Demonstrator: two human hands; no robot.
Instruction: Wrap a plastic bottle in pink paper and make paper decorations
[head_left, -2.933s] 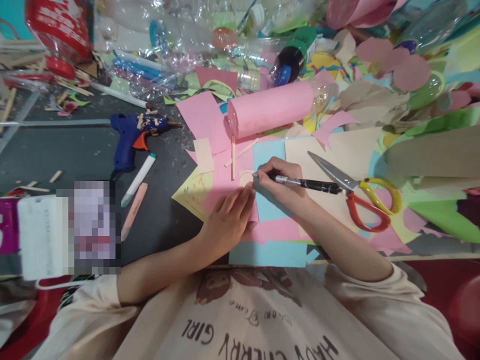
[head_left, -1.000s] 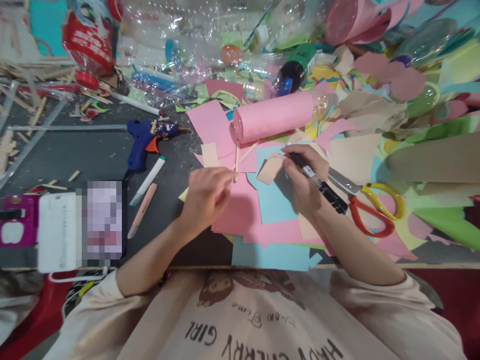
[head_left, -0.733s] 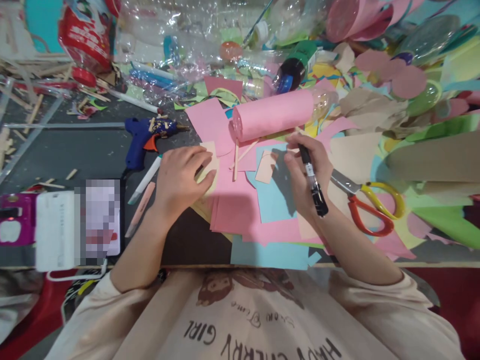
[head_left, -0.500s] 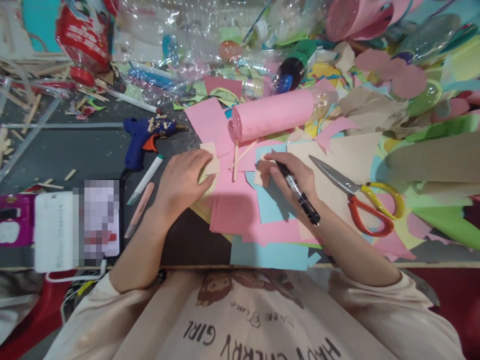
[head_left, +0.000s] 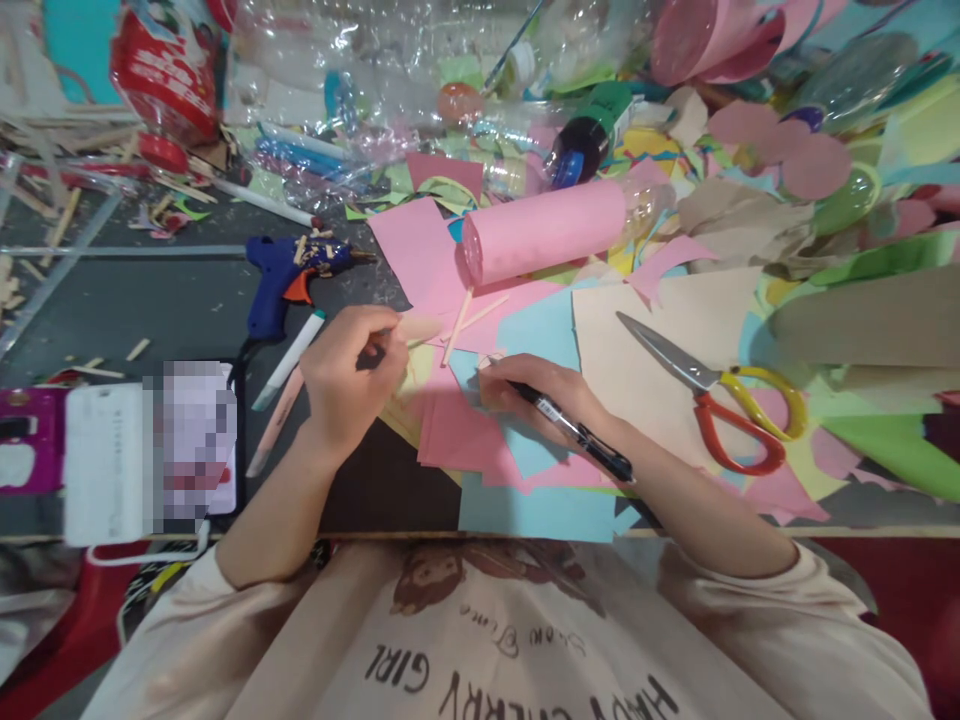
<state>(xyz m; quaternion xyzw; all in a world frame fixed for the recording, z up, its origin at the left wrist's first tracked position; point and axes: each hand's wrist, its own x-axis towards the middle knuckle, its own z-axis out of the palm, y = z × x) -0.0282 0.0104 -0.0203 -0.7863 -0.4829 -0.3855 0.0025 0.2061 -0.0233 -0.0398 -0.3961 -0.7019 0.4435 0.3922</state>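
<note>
My left hand (head_left: 349, 375) is closed, thumb and forefinger pinching a small beige paper piece (head_left: 421, 327) over the pink sheets. In my right hand (head_left: 551, 395) a black pen (head_left: 581, 435) is gripped, its rear end pointing toward me. The right fingertips also touch another beige paper scrap (head_left: 490, 363), mostly covered by the hand. Below lie pink paper (head_left: 469, 425) and light blue paper (head_left: 536, 447). Two thin wooden sticks (head_left: 457, 328) rest between the hands. Just beyond them lies a bottle wrapped in pink paper (head_left: 551, 230).
Scissors (head_left: 701, 375) with red and yellow handles lie at right on beige cardboard. Left are a blue glue gun (head_left: 277, 275), two markers (head_left: 289, 362) and a phone (head_left: 199, 440). Plastic bottles (head_left: 300, 60) and paper scraps crowd the back.
My right hand has moved left and toward me with the pen and scrap. My left fingers have curled in, tilting the beige piece. One stick has swung slightly.
</note>
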